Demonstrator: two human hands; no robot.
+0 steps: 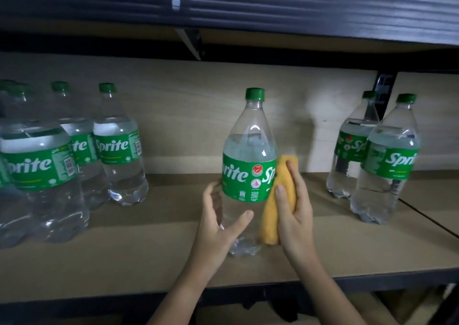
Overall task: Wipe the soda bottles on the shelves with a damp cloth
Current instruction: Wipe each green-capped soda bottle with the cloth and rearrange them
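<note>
A clear Sprite bottle [249,155] with a green cap and label stands upright in the middle of the wooden shelf [149,255]. My left hand [221,223] wraps its lower body, thumb in front and fingers round the left side. My right hand [294,205] holds a folded yellow cloth [273,215] and presses it against the bottle's right side, from the label down to near the base.
Several Sprite bottles [116,148] stand grouped at the left of the shelf. Two more Sprite bottles [383,163] stand at the right, near a seam in the shelf board. A dark shelf beam [248,4] runs overhead. The shelf's dark front edge lies just below my wrists.
</note>
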